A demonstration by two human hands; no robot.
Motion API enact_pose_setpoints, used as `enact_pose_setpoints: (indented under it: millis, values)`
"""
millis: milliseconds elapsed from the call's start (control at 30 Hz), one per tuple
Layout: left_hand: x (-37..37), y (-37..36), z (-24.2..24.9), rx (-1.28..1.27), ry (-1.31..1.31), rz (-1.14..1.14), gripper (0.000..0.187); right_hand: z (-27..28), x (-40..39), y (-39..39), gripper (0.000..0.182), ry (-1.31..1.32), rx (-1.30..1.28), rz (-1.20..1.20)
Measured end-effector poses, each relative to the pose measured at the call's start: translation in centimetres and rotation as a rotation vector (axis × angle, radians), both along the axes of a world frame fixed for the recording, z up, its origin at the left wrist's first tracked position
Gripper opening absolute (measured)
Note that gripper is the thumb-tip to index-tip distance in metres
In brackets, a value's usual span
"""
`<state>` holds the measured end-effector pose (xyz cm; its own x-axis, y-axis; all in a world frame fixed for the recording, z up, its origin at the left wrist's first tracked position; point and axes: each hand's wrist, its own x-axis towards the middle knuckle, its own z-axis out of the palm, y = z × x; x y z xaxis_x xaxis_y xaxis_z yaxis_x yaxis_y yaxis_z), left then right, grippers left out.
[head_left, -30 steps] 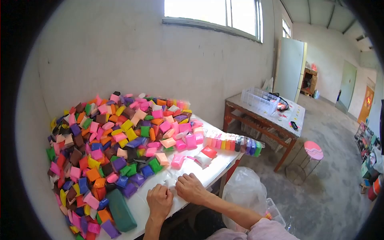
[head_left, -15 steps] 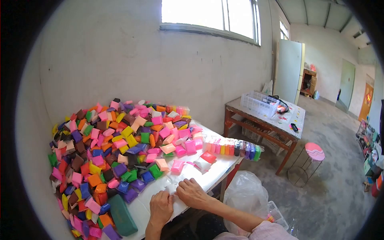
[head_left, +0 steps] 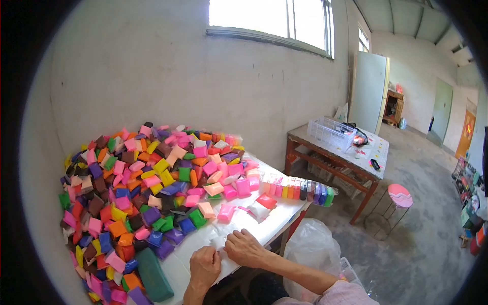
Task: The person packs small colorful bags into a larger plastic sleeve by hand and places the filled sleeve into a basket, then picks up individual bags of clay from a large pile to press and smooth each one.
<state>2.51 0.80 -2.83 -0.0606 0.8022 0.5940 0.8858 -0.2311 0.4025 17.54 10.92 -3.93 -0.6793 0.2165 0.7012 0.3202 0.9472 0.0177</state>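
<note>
My left hand (head_left: 205, 265) and my right hand (head_left: 245, 248) are close together over the front edge of the white tabletop (head_left: 195, 245). Both are closed, fingers pinched on a whitish, see-through piece of plastic film (head_left: 218, 241) that lies between them. Its full shape is hard to make out against the white surface. Beyond the hands are a pink packet (head_left: 226, 212) and a white packet (head_left: 258, 209) with a red packet (head_left: 266, 200) against it. A large heap of small coloured packets (head_left: 147, 185) spreads over the left and back of the table.
A dark green block (head_left: 154, 274) lies left of my hands. A clear sleeve of coloured packets (head_left: 300, 191) juts past the table's right edge. Below it are a clear plastic bag (head_left: 312, 241) and a white basket (head_left: 351, 274). A second table (head_left: 335, 165) and a stool (head_left: 400, 195) stand farther right.
The view has shifted very slightly. Both hands stay in nearly the same place, still closed on the plastic film.
</note>
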Motion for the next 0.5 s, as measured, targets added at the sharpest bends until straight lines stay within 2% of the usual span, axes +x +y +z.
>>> enact_pose_setpoints:
  millis: [267, 333, 400, 500]
  values:
    - [-0.1, 0.1, -0.2, 0.007, 0.021, 0.014, 0.012, -0.5, 0.3, 0.1, 0.015, 0.032, -0.015, 0.024]
    - [0.2, 0.0, 0.5, 0.168, 0.097, -0.008, 0.013, 0.2, 0.5, -0.4, 0.012, 0.116, -0.041, 0.034]
    - [0.3, -0.3, 0.9, 0.23, 0.172, -0.021, 0.013, 0.3, 1.0, -0.9, 0.013, 0.196, -0.158, 0.08]
    - [0.6, -0.5, 1.1, 0.31, 0.229, 0.008, 0.011, 0.4, 1.9, -1.3, 0.013, 0.413, -0.599, 0.102]
